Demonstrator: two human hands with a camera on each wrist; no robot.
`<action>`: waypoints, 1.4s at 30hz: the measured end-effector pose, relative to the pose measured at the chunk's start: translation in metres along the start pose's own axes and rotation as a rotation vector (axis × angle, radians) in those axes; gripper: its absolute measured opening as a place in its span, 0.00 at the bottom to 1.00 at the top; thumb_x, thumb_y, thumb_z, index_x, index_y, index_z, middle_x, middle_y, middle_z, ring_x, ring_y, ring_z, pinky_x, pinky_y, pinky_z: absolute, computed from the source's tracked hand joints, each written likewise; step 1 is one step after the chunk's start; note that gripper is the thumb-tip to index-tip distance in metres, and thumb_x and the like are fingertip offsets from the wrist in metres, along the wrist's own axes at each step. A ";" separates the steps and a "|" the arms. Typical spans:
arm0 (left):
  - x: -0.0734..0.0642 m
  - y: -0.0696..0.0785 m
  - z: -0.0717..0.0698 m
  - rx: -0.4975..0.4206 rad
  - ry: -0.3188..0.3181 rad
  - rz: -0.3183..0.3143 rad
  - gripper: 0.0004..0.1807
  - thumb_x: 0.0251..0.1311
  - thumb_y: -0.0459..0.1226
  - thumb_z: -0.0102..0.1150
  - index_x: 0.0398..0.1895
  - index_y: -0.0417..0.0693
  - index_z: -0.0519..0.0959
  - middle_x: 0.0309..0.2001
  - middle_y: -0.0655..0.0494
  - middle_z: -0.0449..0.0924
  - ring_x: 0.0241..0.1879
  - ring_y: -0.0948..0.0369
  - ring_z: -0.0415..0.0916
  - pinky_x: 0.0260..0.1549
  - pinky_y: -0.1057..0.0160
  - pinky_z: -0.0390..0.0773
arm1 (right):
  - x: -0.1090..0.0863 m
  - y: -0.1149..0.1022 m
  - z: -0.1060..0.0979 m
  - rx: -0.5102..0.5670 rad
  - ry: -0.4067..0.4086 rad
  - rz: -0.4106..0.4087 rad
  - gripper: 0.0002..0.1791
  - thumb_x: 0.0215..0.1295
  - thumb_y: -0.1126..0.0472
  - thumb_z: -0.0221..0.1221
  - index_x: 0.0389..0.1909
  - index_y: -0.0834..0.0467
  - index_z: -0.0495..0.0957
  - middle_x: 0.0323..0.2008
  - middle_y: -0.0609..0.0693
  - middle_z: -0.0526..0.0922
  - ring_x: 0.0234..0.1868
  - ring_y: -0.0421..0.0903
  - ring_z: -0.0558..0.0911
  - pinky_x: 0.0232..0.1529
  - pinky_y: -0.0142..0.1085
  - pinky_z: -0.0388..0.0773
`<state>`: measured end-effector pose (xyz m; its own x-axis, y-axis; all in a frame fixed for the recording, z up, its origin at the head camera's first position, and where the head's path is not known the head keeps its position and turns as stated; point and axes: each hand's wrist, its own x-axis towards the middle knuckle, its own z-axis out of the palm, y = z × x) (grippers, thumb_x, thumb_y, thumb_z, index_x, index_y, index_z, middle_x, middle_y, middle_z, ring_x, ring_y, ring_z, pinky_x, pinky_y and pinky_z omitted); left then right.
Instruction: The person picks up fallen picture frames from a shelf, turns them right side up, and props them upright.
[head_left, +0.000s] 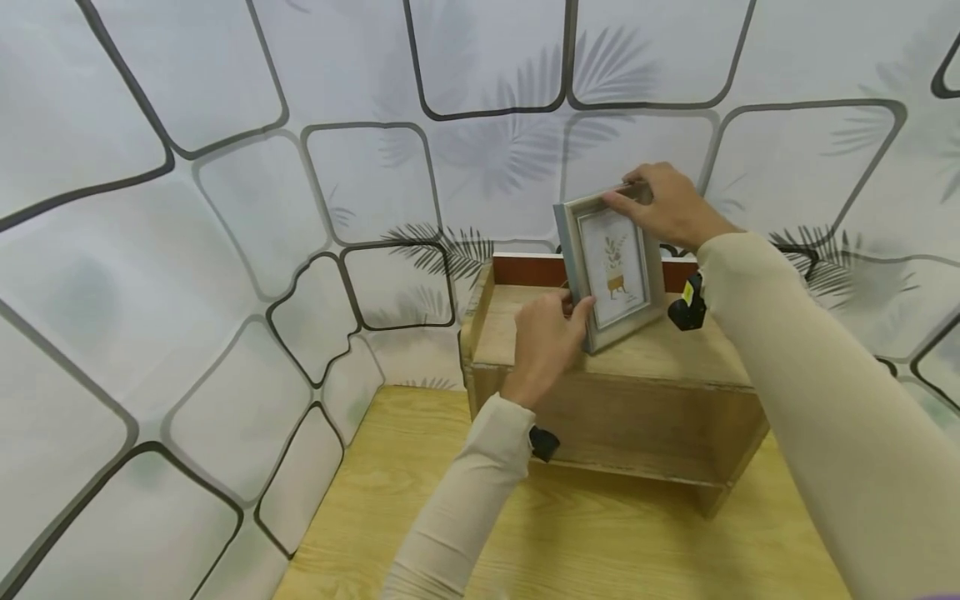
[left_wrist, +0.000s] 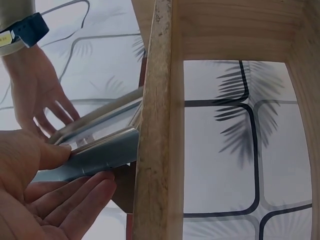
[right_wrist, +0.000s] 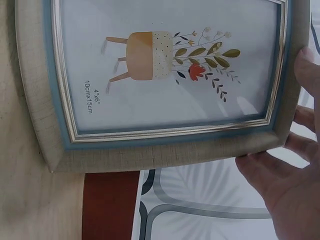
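A picture frame [head_left: 615, 262] with a beige border stands tilted on top of a small wooden shelf unit [head_left: 675, 354]. Inside it is a print of a legged plant pot with leaves and a red flower, clearest in the right wrist view [right_wrist: 150, 55]. My left hand [head_left: 547, 337] pinches the frame's lower left side, thumb in front and fingers behind, as the left wrist view shows on its blue-grey edge [left_wrist: 100, 160]. My right hand [head_left: 671, 204] grips the top edge near the upper right corner, thumb on the front.
The shelf unit has an open compartment below its top and a reddish-brown strip [head_left: 525, 271] along the back. It stands on a yellow wood-grain surface [head_left: 405, 483]. Behind and to the left rises a wall [head_left: 225, 367] with a line and leaf pattern.
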<state>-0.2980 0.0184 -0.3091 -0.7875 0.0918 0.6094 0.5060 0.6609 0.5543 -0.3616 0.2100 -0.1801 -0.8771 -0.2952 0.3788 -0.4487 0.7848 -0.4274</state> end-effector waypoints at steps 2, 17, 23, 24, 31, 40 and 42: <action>0.001 -0.001 0.000 -0.011 -0.007 -0.001 0.16 0.69 0.45 0.63 0.41 0.40 0.87 0.34 0.52 0.89 0.34 0.60 0.87 0.39 0.59 0.82 | -0.001 0.001 0.000 -0.021 0.026 0.010 0.41 0.76 0.39 0.51 0.67 0.74 0.64 0.66 0.75 0.66 0.69 0.71 0.62 0.69 0.62 0.57; -0.004 -0.014 0.003 0.010 -0.044 -0.011 0.11 0.65 0.41 0.68 0.43 0.44 0.88 0.39 0.52 0.89 0.41 0.59 0.87 0.47 0.55 0.82 | -0.013 -0.003 -0.005 -0.185 0.172 0.178 0.49 0.67 0.26 0.50 0.61 0.71 0.72 0.60 0.72 0.70 0.54 0.73 0.73 0.56 0.67 0.68; -0.003 -0.017 0.004 0.005 -0.108 -0.031 0.04 0.64 0.35 0.67 0.35 0.43 0.85 0.40 0.50 0.89 0.43 0.56 0.87 0.44 0.56 0.83 | -0.018 -0.002 -0.004 -0.230 0.221 0.209 0.49 0.66 0.26 0.51 0.57 0.73 0.74 0.56 0.71 0.72 0.49 0.71 0.75 0.51 0.66 0.71; -0.003 -0.017 0.004 0.005 -0.117 -0.033 0.03 0.65 0.34 0.66 0.35 0.43 0.84 0.41 0.50 0.89 0.44 0.55 0.87 0.44 0.57 0.84 | -0.018 -0.001 -0.004 -0.235 0.230 0.216 0.49 0.66 0.26 0.51 0.56 0.73 0.74 0.55 0.71 0.72 0.49 0.71 0.75 0.51 0.67 0.71; -0.002 -0.021 0.007 0.014 -0.125 -0.042 0.04 0.66 0.35 0.65 0.33 0.44 0.84 0.36 0.53 0.89 0.37 0.57 0.87 0.41 0.54 0.83 | -0.022 0.000 -0.002 -0.252 0.272 0.250 0.48 0.66 0.26 0.51 0.54 0.72 0.75 0.51 0.70 0.72 0.45 0.72 0.74 0.47 0.69 0.71; 0.001 -0.022 0.007 0.051 -0.109 -0.047 0.04 0.67 0.37 0.65 0.37 0.46 0.84 0.38 0.54 0.89 0.40 0.55 0.87 0.44 0.52 0.82 | -0.023 -0.006 0.004 -0.281 0.316 0.260 0.44 0.67 0.27 0.50 0.48 0.70 0.74 0.49 0.68 0.70 0.37 0.69 0.73 0.39 0.65 0.73; 0.000 -0.022 0.006 0.051 -0.107 -0.048 0.04 0.67 0.37 0.64 0.39 0.46 0.85 0.40 0.54 0.89 0.41 0.55 0.87 0.45 0.52 0.82 | -0.024 -0.006 0.005 -0.278 0.316 0.261 0.45 0.67 0.27 0.49 0.51 0.70 0.74 0.50 0.70 0.70 0.38 0.70 0.74 0.40 0.65 0.73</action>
<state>-0.3115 0.0083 -0.3244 -0.8451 0.1362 0.5170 0.4501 0.7031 0.5505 -0.3386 0.2098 -0.1903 -0.8400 0.0763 0.5371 -0.1205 0.9391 -0.3219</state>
